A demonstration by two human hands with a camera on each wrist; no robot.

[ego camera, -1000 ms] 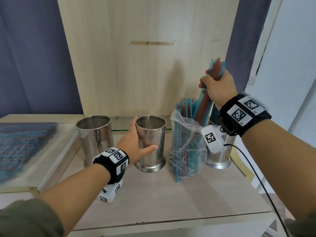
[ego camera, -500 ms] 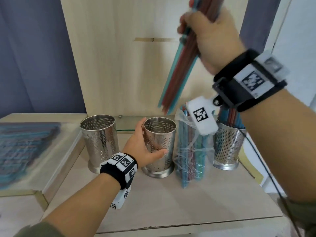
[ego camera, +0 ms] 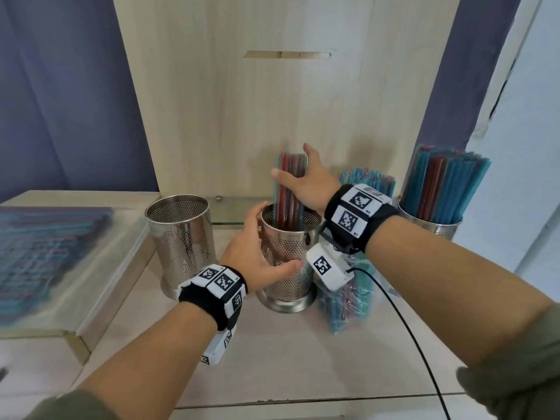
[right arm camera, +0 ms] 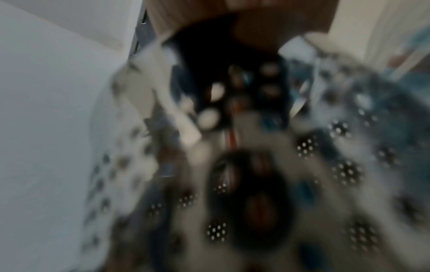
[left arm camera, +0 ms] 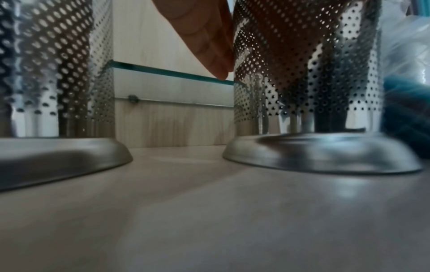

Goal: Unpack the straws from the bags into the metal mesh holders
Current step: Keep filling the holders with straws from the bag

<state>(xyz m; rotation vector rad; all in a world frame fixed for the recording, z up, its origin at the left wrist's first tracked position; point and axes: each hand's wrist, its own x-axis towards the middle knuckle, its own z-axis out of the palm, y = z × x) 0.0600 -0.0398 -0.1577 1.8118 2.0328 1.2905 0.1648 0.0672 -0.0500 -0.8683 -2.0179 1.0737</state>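
Beside bag, middle holder in left hand.

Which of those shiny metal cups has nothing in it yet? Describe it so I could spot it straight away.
Start at the tall wooden panel at the back; three perforated metal holders stand below it. The empty holder is the leftmost one, beside the raised board. Unlike the middle holder and the right holder, no straws stick out of it, and no hand touches it.
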